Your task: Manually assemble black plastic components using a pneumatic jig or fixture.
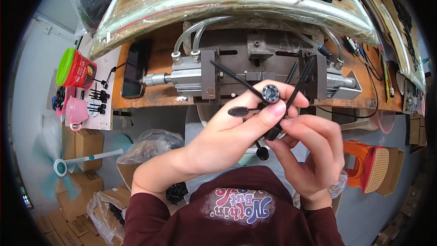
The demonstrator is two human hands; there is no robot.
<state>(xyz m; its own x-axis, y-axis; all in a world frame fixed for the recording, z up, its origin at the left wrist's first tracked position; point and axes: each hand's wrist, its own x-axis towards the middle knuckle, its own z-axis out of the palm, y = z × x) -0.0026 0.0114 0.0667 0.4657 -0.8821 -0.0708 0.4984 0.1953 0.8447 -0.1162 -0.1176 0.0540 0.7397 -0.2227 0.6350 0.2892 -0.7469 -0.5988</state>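
Observation:
My left hand (218, 143) is closed around several black plastic stems with round heads, held over the front edge of the bench. One round, notched head (270, 93) faces up between its thumb and fingers. Thin black stems fan out beyond the fingers, and a black head (261, 153) hangs below the hand. From the right, my right hand (318, 155) meets the bunch, thumb and fingers bent close around a black block-like end (274, 133) of one piece. The fingers partly hide where the pieces cross.
Behind my hands stands a metal fixture (257, 50) with a pneumatic cylinder (187, 78) and clear hoses. A phone (135, 70) lies on the wooden bench at left, near a red tub (83, 69) and pink cup (76, 111). A fan (60, 167) and orange stool (359, 166) stand below.

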